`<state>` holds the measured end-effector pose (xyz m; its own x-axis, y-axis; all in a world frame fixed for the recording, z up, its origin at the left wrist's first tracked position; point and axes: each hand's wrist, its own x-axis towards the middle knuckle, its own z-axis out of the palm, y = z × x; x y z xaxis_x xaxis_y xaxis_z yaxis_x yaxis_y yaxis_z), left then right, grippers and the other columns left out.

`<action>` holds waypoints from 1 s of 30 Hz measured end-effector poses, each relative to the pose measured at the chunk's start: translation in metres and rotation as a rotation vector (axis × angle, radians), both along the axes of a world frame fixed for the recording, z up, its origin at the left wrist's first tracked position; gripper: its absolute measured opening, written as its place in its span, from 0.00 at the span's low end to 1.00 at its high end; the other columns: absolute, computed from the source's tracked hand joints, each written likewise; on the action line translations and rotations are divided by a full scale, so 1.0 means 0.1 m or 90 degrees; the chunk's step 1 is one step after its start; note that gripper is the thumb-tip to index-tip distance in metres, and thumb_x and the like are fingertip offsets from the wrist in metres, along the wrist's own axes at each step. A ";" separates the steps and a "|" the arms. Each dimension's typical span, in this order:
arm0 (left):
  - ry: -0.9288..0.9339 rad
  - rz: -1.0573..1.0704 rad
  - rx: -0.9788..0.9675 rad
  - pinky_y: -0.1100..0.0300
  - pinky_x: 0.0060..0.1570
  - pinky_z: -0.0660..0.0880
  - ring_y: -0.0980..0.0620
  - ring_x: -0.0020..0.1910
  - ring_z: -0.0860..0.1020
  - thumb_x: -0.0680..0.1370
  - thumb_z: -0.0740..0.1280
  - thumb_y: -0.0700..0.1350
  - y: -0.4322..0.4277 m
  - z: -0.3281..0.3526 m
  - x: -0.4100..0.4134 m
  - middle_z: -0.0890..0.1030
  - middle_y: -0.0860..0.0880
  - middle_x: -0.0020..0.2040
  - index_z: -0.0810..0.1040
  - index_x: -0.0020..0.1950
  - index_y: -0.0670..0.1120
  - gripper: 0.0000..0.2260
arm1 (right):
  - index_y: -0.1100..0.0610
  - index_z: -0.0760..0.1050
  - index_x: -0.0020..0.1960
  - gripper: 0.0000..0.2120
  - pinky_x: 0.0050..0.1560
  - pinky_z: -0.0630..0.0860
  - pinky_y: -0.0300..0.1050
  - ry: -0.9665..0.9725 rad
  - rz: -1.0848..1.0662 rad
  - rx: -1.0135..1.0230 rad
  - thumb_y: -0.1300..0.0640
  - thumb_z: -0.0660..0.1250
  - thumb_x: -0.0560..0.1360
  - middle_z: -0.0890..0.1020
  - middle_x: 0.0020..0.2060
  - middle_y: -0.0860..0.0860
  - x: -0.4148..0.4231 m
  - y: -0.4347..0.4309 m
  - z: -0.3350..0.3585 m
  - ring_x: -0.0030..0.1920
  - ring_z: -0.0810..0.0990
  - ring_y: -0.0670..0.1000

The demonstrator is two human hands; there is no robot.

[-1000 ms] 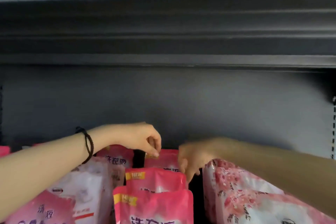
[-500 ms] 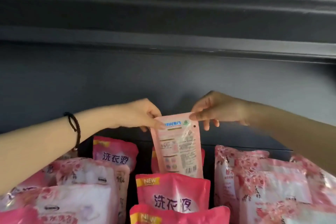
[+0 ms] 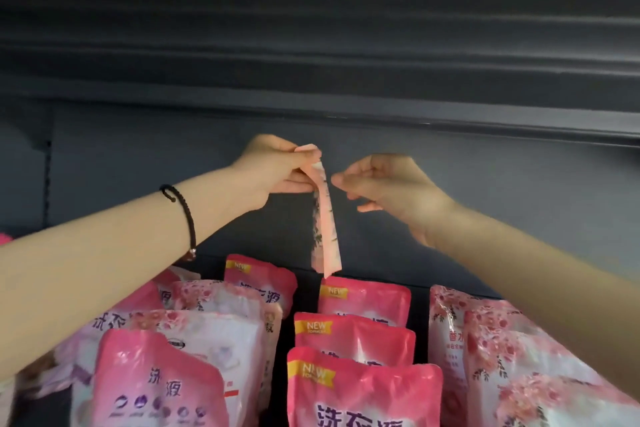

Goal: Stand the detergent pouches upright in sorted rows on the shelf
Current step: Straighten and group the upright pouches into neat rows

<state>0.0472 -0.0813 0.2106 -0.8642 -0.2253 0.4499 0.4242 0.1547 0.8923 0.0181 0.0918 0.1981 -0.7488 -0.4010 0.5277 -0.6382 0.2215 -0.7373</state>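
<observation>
Dark grey shelving fills the view: we record a plain back panel [image 3: 485, 201] and, above it, the ribbed underside of an upper shelf [image 3: 311, 45].

Below, we find detergent pouches standing upright in rows that run front to back. The deck they stand on is hidden beneath them.
- The left rows [image 3: 214, 333] hold white and pink floral pouches with a solid pink one at the front. They are crowded and overlap.
- The middle row [image 3: 360, 385] holds three solid pink pouches with yellow "NEW" tags, one behind another and facing us.
- The right row [image 3: 502, 357] holds floral pouches, partly covered by the right forearm.
- Dark gaps separate the middle row from its neighbours.

Both forearms reach in from the lower corners, and the hands meet above the back of the middle row.

The left hand [image 3: 273, 170] pinches the top of a pale pink pouch [image 3: 325, 218] between thumb and fingers. This held pouch hangs in the air, turned edge-on to us. Its lower corner is just above the rearmost "NEW" pouch; we cannot tell whether they touch.

The right hand [image 3: 384, 187] holds nothing. Its fingers are loosely curled and its fingertips lie just beside the held pouch's upper edge. Contact cannot be confirmed.

We note a dark corded bracelet [image 3: 183, 208] on the left wrist.
</observation>
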 end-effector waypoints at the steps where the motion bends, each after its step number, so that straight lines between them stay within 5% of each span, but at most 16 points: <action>1: -0.001 0.006 0.017 0.61 0.31 0.80 0.50 0.34 0.84 0.75 0.71 0.37 0.02 0.03 0.05 0.84 0.40 0.41 0.79 0.52 0.35 0.09 | 0.55 0.79 0.45 0.11 0.48 0.80 0.44 0.004 0.000 0.006 0.50 0.76 0.68 0.83 0.40 0.47 0.04 -0.07 -0.01 0.45 0.81 0.46; 6: -0.006 0.054 0.033 0.55 0.36 0.82 0.44 0.40 0.85 0.74 0.71 0.36 0.04 0.09 0.26 0.83 0.35 0.45 0.78 0.52 0.32 0.10 | 0.53 0.78 0.37 0.06 0.40 0.81 0.44 0.097 -0.105 -0.073 0.58 0.76 0.68 0.81 0.34 0.47 0.16 -0.38 -0.07 0.37 0.80 0.47; 10: 0.014 0.036 -0.001 0.56 0.44 0.82 0.50 0.45 0.84 0.74 0.72 0.47 -0.12 0.03 0.58 0.85 0.43 0.49 0.81 0.54 0.40 0.13 | 0.50 0.76 0.33 0.13 0.43 0.82 0.50 0.108 -0.170 -0.194 0.62 0.69 0.73 0.82 0.35 0.49 0.29 -0.54 -0.07 0.40 0.84 0.52; 14: 0.188 0.226 -0.083 0.62 0.43 0.79 0.56 0.47 0.80 0.75 0.71 0.42 -0.50 -0.27 0.99 0.82 0.51 0.52 0.81 0.52 0.48 0.07 | 0.53 0.77 0.37 0.08 0.43 0.82 0.59 -0.044 -0.106 -0.351 0.60 0.68 0.75 0.85 0.40 0.55 0.52 -0.80 -0.11 0.42 0.85 0.58; 17: 0.257 0.344 -0.066 0.63 0.45 0.74 0.58 0.47 0.77 0.74 0.72 0.44 -0.95 -0.49 1.23 0.77 0.54 0.54 0.77 0.53 0.53 0.11 | 0.53 0.76 0.40 0.06 0.43 0.82 0.60 -0.011 -0.076 -0.362 0.58 0.67 0.77 0.85 0.42 0.54 0.82 -1.13 -0.17 0.43 0.85 0.57; 22: 0.163 0.166 0.030 0.54 0.53 0.79 0.50 0.51 0.83 0.79 0.66 0.43 -1.79 -0.62 1.67 0.85 0.49 0.50 0.80 0.53 0.46 0.05 | 0.56 0.76 0.44 0.05 0.42 0.83 0.57 -0.024 0.023 -0.364 0.58 0.65 0.78 0.85 0.42 0.54 1.35 -1.92 -0.37 0.42 0.85 0.55; 30: 0.072 0.097 0.120 0.57 0.44 0.77 0.52 0.43 0.83 0.80 0.64 0.47 -3.40 -1.13 2.12 0.85 0.49 0.44 0.80 0.47 0.46 0.08 | 0.57 0.75 0.46 0.03 0.40 0.80 0.49 -0.113 0.072 -0.385 0.59 0.65 0.78 0.83 0.41 0.56 1.84 -3.58 -1.11 0.40 0.81 0.53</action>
